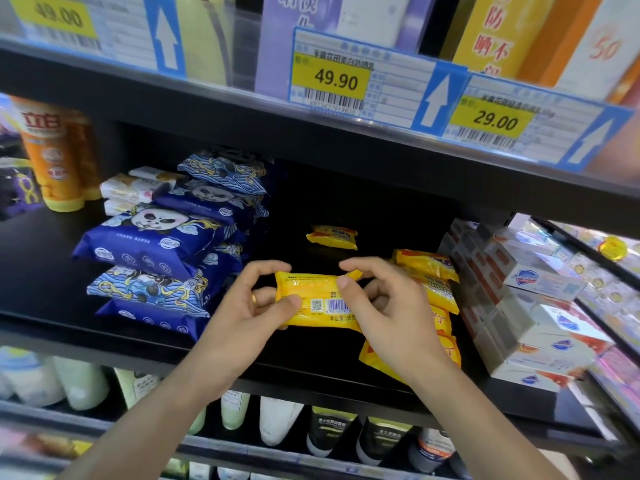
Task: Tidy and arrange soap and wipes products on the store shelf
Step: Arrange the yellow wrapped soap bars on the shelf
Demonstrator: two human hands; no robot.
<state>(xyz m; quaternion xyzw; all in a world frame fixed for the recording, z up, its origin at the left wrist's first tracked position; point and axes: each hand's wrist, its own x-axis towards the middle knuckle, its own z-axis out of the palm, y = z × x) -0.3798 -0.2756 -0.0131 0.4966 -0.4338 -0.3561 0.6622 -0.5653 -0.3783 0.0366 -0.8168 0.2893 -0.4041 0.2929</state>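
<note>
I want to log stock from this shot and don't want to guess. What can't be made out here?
- Front label of the held yellow soap pack: head view shows its barcode side, part covered by left hand and right hand.
- Yellow soap stack: count hidden behind the right hand.
- Blue wipes packs: small print blurred.
- Far-left price tag: blurred, cut by the top edge.
</note>
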